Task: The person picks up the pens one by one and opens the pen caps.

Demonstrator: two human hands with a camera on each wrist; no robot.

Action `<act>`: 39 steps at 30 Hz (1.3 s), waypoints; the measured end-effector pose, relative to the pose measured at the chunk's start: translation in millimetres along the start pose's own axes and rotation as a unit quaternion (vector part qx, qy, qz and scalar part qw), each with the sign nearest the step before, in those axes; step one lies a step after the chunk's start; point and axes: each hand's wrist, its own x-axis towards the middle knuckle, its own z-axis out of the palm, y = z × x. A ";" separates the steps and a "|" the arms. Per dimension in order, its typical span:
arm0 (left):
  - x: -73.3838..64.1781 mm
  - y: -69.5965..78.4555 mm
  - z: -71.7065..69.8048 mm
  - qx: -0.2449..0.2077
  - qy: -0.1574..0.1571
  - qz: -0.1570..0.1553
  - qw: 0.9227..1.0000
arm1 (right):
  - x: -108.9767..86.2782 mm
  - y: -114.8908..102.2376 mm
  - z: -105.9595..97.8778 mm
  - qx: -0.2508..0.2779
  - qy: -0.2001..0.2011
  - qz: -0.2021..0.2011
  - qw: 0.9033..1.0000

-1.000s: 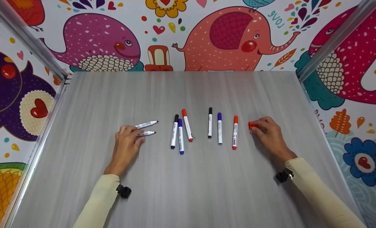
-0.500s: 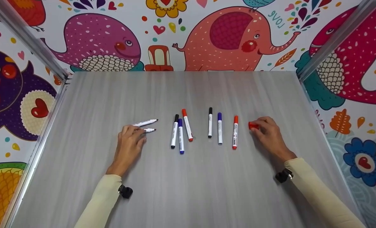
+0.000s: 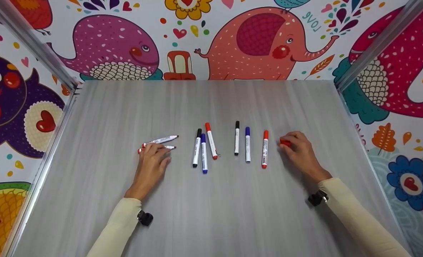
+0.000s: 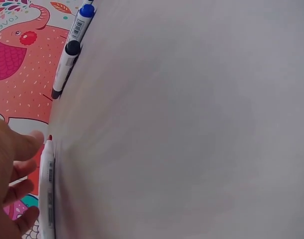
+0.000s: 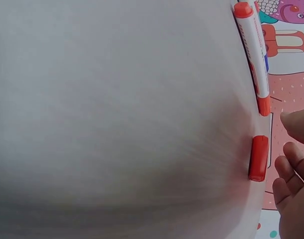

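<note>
Two uncapped markers with white barrels and red rear ends lie at the left in the head view, the far marker (image 3: 163,139) and the near marker (image 3: 170,147). My left hand (image 3: 151,162) hovers over the near one, covering its middle. In the left wrist view the thumb and fingers are spread apart, with the marker lying on the table beside them. My right hand (image 3: 300,153) is at the red cap (image 3: 285,142). The right wrist view has that cap lying on the table, apart from the loosely bent fingers.
Between the hands lie capped markers in two groups: black (image 3: 197,148), blue (image 3: 204,153) and red (image 3: 211,141) on the left; black (image 3: 237,138), blue (image 3: 247,144) and red (image 3: 265,149) on the right. A printed wall (image 3: 197,43) stands behind the grey table (image 3: 225,214).
My left hand has let go of the near marker and drawn to the right, uncovering the markers' red rear ends. The right hand has barely moved, its fingers looser at the red cap.
</note>
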 end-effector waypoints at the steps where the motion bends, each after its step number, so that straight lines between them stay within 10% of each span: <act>1: 0.0 0.0 0.6 -0.001 0.002 0.005 1.000 | 0.2 -0.7 0.6 -0.001 0.000 -0.001 1.000; 39: -8.9 34.9 16.0 -0.071 -0.053 -0.028 0.996 | 10.8 -35.1 19.4 0.029 -0.055 -0.009 0.998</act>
